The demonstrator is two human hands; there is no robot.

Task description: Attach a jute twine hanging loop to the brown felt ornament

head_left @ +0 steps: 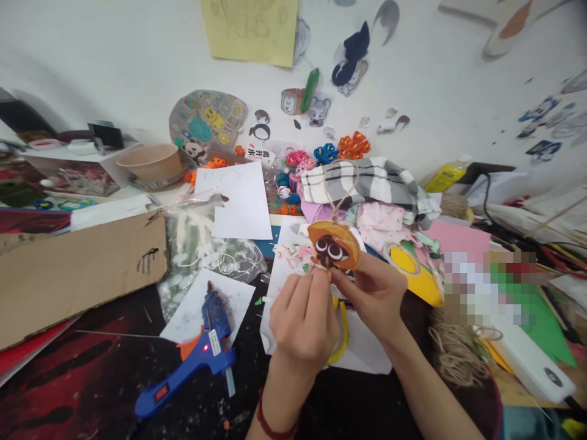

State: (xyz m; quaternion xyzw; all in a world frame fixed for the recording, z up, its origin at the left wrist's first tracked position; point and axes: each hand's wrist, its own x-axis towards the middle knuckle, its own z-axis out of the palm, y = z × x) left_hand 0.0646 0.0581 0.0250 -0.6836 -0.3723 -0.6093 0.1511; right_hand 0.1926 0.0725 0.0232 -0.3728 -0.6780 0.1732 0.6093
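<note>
Both hands meet over the middle of the table around a small orange round ornament (346,242) with a dark face and big white eyes. A twine loop (338,198) rises from its top. My right hand (378,290) grips the ornament's right and lower edge between thumb and fingers. My left hand (305,321) has its fingers pinched together at the ornament's lower edge; whatever small thing lies between those fingertips is hidden. Beneath the hands are white paper (367,357) and a yellow-handled tool (342,342), partly covered by my left hand.
A blue glue gun (192,366) with a lit red light lies at the left, its nozzle over white paper. Cardboard (82,269) is far left. At the right are a twine bundle (458,354), yellow tape (403,260) and a white power strip (532,360). Folded cloth (371,183) lies behind.
</note>
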